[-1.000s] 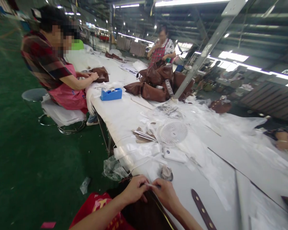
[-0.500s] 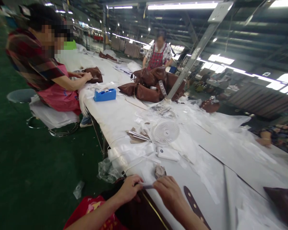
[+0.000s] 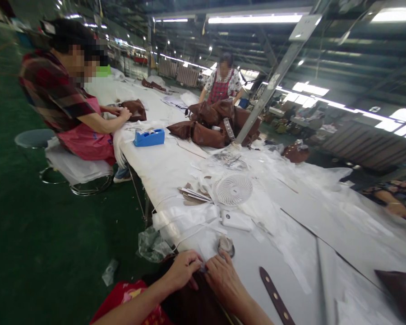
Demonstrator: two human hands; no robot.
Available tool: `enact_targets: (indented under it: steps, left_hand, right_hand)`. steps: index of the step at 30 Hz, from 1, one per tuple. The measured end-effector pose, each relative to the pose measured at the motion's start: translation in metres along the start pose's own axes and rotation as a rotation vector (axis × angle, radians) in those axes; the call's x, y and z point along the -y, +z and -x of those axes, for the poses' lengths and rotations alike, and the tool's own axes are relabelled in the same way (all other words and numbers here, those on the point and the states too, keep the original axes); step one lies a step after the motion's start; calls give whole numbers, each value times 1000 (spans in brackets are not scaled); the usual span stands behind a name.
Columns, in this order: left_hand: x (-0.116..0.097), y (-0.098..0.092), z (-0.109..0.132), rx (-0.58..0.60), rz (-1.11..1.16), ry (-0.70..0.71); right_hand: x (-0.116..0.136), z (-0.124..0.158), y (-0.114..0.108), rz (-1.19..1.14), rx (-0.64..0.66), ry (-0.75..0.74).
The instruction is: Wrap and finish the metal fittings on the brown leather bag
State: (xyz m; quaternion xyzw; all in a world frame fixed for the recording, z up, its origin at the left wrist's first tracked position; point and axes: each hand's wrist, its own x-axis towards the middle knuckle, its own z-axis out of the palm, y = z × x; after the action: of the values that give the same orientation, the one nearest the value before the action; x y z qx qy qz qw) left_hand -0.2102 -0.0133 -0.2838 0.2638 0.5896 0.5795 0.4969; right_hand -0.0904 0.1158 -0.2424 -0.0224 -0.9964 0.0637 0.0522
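Head view: dark brown leather bag (image 3: pixel 192 302) lies across the person's lap, right at the near edge of the bench, on a red garment (image 3: pixel 122 295). Left hand (image 3: pixel 184 271) and right hand (image 3: pixel 223 282) meet at the bag's upper edge. Fingers on both are curled and nearly touching, but can't tell if they're gripping anything; the contact point is hidden. Leather looks soft and floppy, probably fairly light, with little stiffness. Best hold is likely the upper edge, using both hands.

Just beyond the hands, on the white-sheeted bench (image 3: pixel 246 275): small round dish (image 3: pixel 226 246) and studded brown leather strap (image 3: pixel 276 295). Further up are white power bank (image 3: pixel 236 220), white desk fan (image 3: pixel 233 189) and blue tape dispenser (image 3: pixel 149 137). Brown leather bags (image 3: pixel 206 128) are heaped mid-bench. Seated co-worker (image 3: pixel 57 85) on the left side has both hands on another brown bag (image 3: pixel 134 110). Standing co-worker (image 3: pixel 221 81) is at the far end. Third person's hand (image 3: pixel 397 208) shows past the right edge. Green floor (image 3: pixel 37 225) runs along the left.
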Motion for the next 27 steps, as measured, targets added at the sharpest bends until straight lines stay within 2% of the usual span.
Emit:
enact_targets:
  steps: [5, 8, 11, 13, 15, 20, 24, 27]
  left_hand:
    - [-6, 0, 2, -1, -40, 5]
    - [-10, 1, 5, -10, -95, 47]
    - [-13, 3, 9, -31, -147, 82]
    - [-13, 3, 9, -53, -175, 98]
    - [-11, 3, 7, -73, -200, 117]
    - [-7, 1, 1, -121, -268, 173]
    - [-6, 4, 10, -195, -279, 184]
    - [-7, 3, 19, -162, -319, 246]
  right_hand:
    - [2, -3, -15, -132, 105, 77]
    - [3, -6, -24, -243, 177, 183]
    - [6, -11, -27, -340, 231, 296]
    - [9, -12, -26, -338, 236, 317]
    - [12, -10, -23, -301, 222, 299]
    - [18, 0, -12, 9, 161, 93]
    - [17, 4, -10, 84, 136, 47]
    - [16, 7, -9, 133, 115, 5]
